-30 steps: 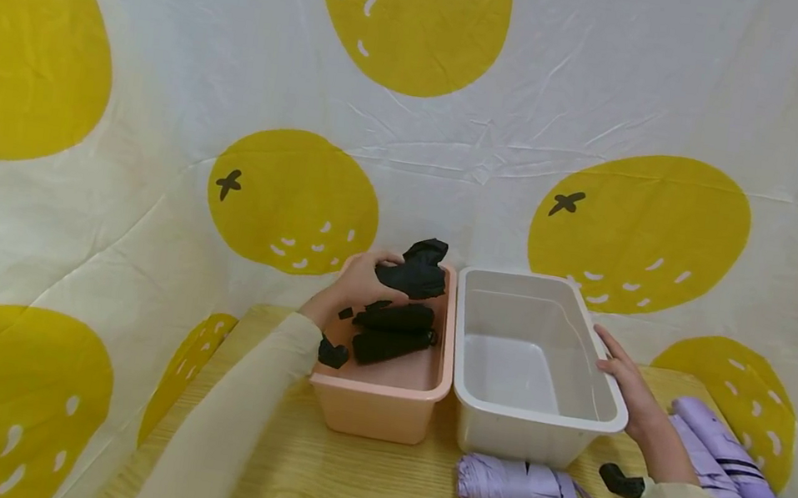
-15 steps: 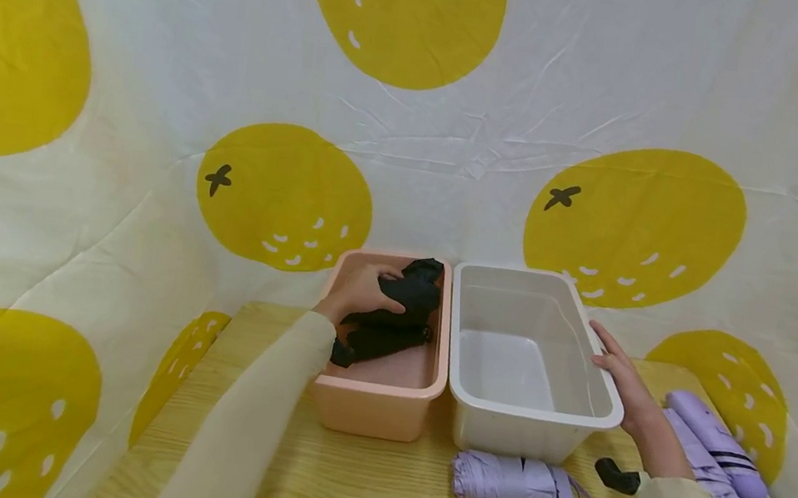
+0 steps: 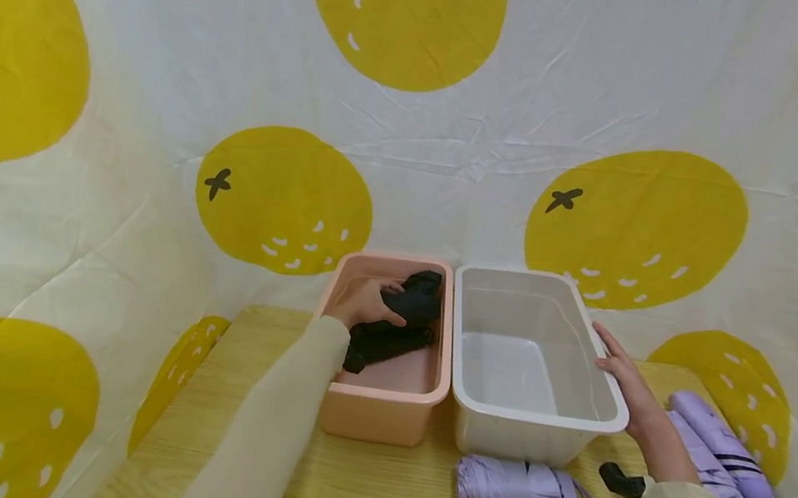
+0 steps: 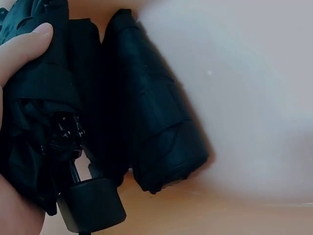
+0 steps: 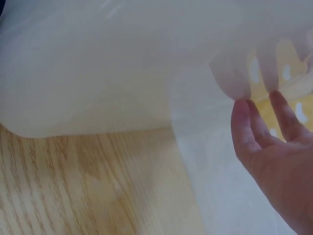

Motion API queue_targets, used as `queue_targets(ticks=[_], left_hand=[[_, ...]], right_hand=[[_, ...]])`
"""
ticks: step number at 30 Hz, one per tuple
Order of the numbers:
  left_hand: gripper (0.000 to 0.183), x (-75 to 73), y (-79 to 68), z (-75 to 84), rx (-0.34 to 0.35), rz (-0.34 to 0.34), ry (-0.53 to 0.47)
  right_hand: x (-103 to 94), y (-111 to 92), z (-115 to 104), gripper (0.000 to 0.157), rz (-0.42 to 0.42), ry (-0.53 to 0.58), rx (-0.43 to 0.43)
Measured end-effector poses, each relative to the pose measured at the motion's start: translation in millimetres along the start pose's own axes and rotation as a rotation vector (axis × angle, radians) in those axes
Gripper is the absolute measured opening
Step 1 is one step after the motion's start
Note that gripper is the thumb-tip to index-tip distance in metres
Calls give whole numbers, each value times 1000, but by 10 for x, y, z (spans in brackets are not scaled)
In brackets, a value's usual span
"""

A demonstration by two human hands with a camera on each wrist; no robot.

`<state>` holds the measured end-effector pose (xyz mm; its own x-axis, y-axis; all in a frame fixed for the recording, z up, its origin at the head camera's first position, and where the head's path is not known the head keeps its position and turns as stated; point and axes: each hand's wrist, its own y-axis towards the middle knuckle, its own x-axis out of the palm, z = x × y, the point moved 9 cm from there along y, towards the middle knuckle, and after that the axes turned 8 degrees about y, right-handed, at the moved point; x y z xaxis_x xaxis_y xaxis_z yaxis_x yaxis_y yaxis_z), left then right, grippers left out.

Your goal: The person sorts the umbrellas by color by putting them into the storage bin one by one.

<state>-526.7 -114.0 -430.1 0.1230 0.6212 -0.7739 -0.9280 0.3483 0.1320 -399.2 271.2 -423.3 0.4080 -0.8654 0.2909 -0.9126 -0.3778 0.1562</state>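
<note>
My left hand (image 3: pixel 362 301) reaches into the peach-coloured bin (image 3: pixel 376 419) and grips a black folded umbrella (image 3: pixel 413 301). In the left wrist view the thumb lies across its fabric, and its dark handle (image 4: pixel 92 205) points down. Beside it in the bin rest two more black folded umbrellas, the outer one (image 4: pixel 154 112) closest to the bare bin floor. My right hand (image 3: pixel 628 390) touches the right side of the white bin (image 3: pixel 536 417). Its fingers are fairly straight, with the fingertips (image 5: pixel 240 110) right at the outer wall in the right wrist view.
A lilac folded umbrella (image 3: pixel 515 488) lies in front of the white bin on the wooden table (image 3: pixel 336 493). More lilac umbrellas (image 3: pixel 724 452) lie at the right, past my right forearm. A white cloth with yellow fruit prints (image 3: pixel 483 125) hangs behind and at the sides.
My left hand has lowered the black umbrella from above the other two down into the peach bin. The right hand stays at the white bin.
</note>
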Motion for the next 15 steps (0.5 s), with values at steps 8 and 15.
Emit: queue_targets(ticks=[8,15], left_hand=[[71,90,48,-98,-1,-14,-1],[68,141,132,-201,12,-32,-27]], right_hand=[[-9,-22,22,54,-11,7,-6],[16,-1,-3,54,2,-5,1]])
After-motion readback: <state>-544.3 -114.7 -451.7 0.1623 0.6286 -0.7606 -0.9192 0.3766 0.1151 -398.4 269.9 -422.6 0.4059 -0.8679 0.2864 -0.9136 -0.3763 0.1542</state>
